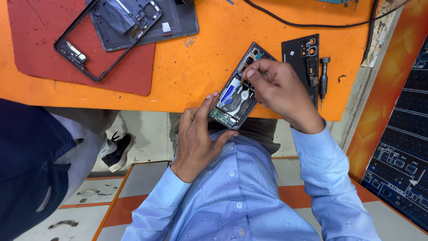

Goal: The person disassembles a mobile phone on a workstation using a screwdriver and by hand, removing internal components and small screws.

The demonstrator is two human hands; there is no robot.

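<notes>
An opened phone [235, 97] with its back off lies tilted at the near edge of the orange mat [209, 67], its boards and coil showing. My left hand [196, 136] steadies the phone's lower end, thumb along its left side. My right hand [276, 87] is over the phone's upper half, with thumb and forefinger pinched on a small part [244, 83] inside it. The tip of that pinch is partly hidden by my fingers.
A black back cover [299, 56] and a short screwdriver [324, 76] lie right of the phone. A bare phone frame [96, 42] and a dark panel [178, 20] rest at the red mat [35, 40]. Loose screws [189, 42], a black cable [312, 23]. Another person [31, 165] stands left.
</notes>
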